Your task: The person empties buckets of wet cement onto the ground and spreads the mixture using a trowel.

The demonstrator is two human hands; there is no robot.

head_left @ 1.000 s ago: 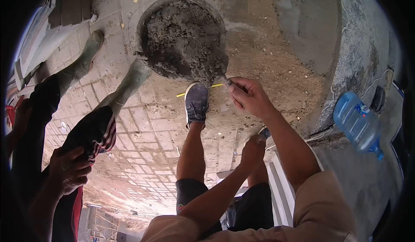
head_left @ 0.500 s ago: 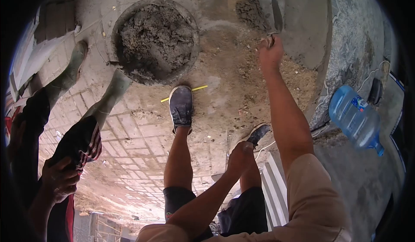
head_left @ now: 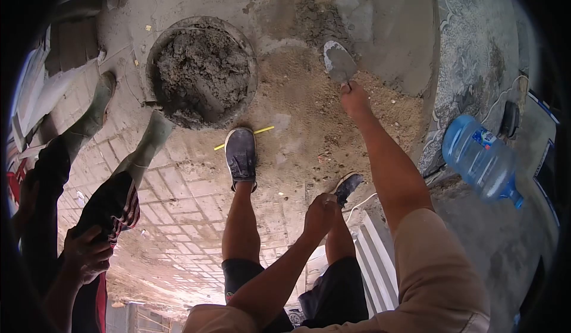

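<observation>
My right hand point(head_left: 355, 99) is wrapped round the handle of a trowel point(head_left: 340, 64). The trowel's broad blade is smeared with grey mortar and lies at the edge of a dark patch of wet mortar point(head_left: 320, 22). My left hand point(head_left: 321, 213) is closed in a loose fist in front of my right shin, and its palm is hidden. A round tub point(head_left: 251, 53) full of grey mortar point(head_left: 205, 65) stands to the left of the trowel. Smooth grey mortar point(head_left: 401, 35) covers the ground on the right.
Another person's legs in boots point(head_left: 151, 137) and hand point(head_left: 86, 253) are at the left. A yellow strip point(head_left: 264, 129) lies under my left shoe point(head_left: 241, 154). A large blue water bottle point(head_left: 480, 157) lies at the right beside a raised edge and a white cable point(head_left: 498, 104).
My right hand has drawn the trowel left and toward me, and its blade has turned from edge-on to broadside. The mortar heap looks flatter and more spread out. My view has shifted slightly.
</observation>
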